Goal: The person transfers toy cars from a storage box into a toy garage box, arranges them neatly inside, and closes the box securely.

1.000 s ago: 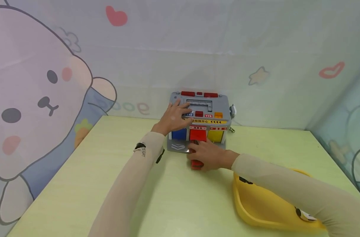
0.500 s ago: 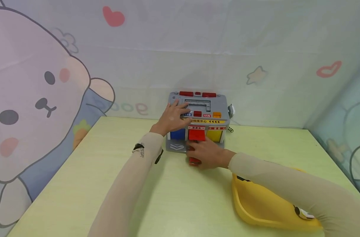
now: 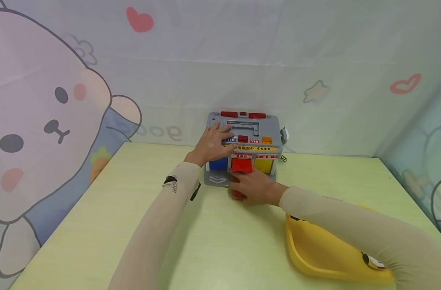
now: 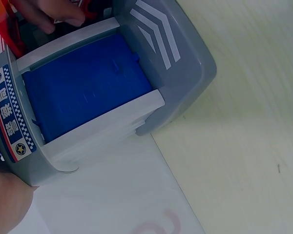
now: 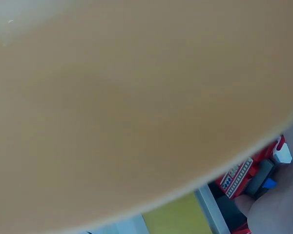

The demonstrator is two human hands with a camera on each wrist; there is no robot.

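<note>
A grey toy rescue station (image 3: 269, 128) stands at the back of the table. My left hand (image 3: 214, 143) rests on its upper left front with the fingers spread. Low at the middle bay, my right hand (image 3: 254, 187) grips a red toy fire truck (image 3: 237, 195), largely hidden by the fingers. The red door (image 3: 242, 165) above it is raised. Striped markings show on the fire truck (image 5: 238, 176) in the right wrist view, where a sleeve covers most of the picture. Beside that bay, the blue door (image 4: 88, 90) and yellow door (image 3: 263, 166) are down.
A yellow tray (image 3: 296, 259) sits at the right front, under my right forearm, with a white and yellow toy car (image 3: 373, 262) inside. Behind the table (image 3: 206, 241) hangs a printed cloth (image 3: 224, 72). A small handset-like part (image 3: 284, 135) sticks out of the station's right side.
My right hand has pushed the fire truck forward toward the middle bay, so less of its rear sticks out in front. The left hand has stayed on the station.
</note>
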